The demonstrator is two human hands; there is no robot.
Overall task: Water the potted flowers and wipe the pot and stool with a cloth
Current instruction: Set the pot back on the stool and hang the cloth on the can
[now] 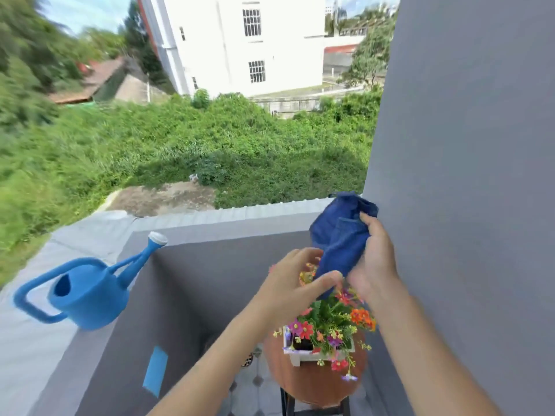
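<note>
A dark blue cloth (341, 235) is held up in the air in front of me, above the flowers. My right hand (377, 259) grips its right side. My left hand (295, 283) pinches its lower end between thumb and fingers. Below them, a white rectangular pot (303, 355) of red, orange and purple flowers (330, 322) stands on a round brown wooden stool (315, 382) with dark legs. A light blue watering can (81, 295) rests on the grey ledge (27, 340) at the left, spout pointing up and right.
A grey balcony wall (228, 259) runs behind the stool, with a tall grey wall (465, 145) close on the right. A strip of blue tape (155, 374) sticks to the inner wall. Beyond the ledge lie green bushes and a white building.
</note>
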